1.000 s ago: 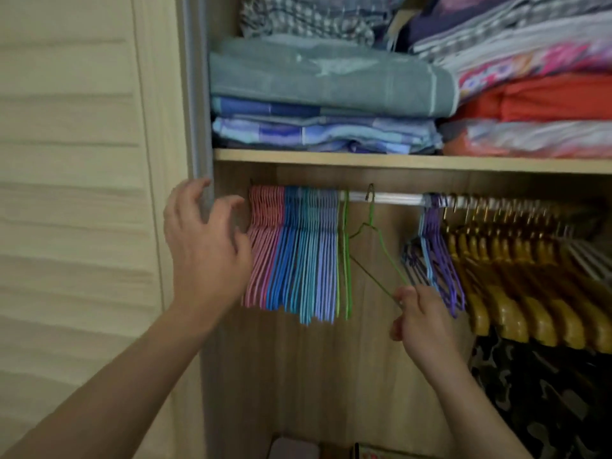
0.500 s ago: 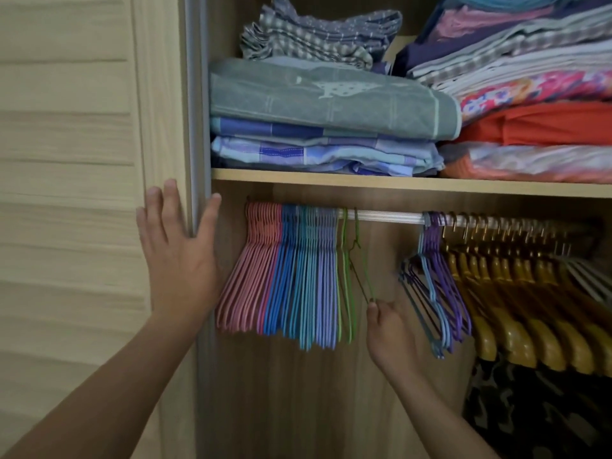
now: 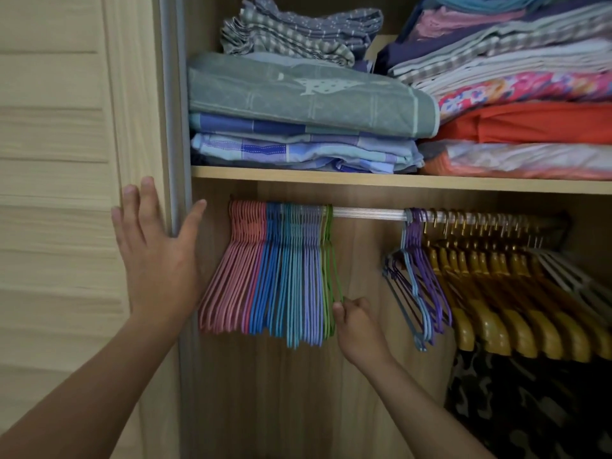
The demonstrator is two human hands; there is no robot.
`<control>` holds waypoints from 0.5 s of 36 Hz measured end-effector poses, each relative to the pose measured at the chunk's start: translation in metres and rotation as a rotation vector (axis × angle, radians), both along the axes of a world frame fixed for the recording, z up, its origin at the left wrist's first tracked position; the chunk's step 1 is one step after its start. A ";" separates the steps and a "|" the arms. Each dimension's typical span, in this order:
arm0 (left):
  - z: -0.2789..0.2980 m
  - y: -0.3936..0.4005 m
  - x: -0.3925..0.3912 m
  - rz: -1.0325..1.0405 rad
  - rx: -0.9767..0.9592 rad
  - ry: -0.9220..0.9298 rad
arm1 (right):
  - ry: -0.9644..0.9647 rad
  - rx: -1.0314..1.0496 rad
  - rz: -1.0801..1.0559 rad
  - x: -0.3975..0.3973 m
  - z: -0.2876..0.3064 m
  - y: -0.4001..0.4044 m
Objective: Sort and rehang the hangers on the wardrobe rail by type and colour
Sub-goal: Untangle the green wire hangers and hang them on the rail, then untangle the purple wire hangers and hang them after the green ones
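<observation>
A white rail [image 3: 367, 213] runs under the shelf. At its left end hangs a tight pack of wire hangers: pink [image 3: 236, 270], blue [image 3: 270, 276], teal and lilac [image 3: 304, 279], with green hangers [image 3: 328, 260] at the right edge. My right hand [image 3: 359, 321] pinches the lower corner of the outermost green hanger, which hangs against the pack. My left hand [image 3: 159, 256] lies flat with spread fingers on the wardrobe's left door edge [image 3: 172, 127]. Further right hang purple and grey-blue wire hangers [image 3: 419, 276], then several wooden hangers [image 3: 503, 293].
Folded towels and bedding [image 3: 308, 94] fill the shelf [image 3: 397, 182] above the rail. A slatted door [image 3: 56, 160] stands at the left. Pale hangers [image 3: 569, 276] hang at the far right, and a camouflage garment [image 3: 530, 409] hangs below the wooden hangers. A bare stretch of rail separates the two groups.
My right hand has slid the green hanger left along the rail until it joined the pack. My left hand moved from the pink hangers to the door edge and flattened.
</observation>
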State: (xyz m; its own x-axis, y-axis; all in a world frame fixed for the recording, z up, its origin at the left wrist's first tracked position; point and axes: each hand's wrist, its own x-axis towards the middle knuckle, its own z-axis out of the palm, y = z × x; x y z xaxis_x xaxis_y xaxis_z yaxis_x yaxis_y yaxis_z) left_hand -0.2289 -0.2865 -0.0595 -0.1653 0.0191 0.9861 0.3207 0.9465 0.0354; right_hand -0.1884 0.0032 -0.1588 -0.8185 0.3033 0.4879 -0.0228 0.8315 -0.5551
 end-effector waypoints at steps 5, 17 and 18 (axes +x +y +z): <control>0.000 0.001 0.002 -0.012 0.000 -0.012 | 0.064 0.069 -0.026 0.026 0.001 0.012; -0.002 0.001 0.000 -0.045 0.012 -0.011 | -0.128 0.809 -0.632 0.071 0.036 0.075; -0.002 0.001 0.000 -0.047 0.013 -0.009 | -0.169 0.823 -0.628 0.073 0.035 0.075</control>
State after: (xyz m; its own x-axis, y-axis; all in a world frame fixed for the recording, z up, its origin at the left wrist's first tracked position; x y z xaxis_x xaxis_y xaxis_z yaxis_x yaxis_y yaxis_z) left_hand -0.2286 -0.2858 -0.0610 -0.1738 0.0138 0.9847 0.3640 0.9300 0.0512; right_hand -0.1153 0.0781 -0.1235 -0.7054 0.3238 0.6305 0.5687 0.7894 0.2309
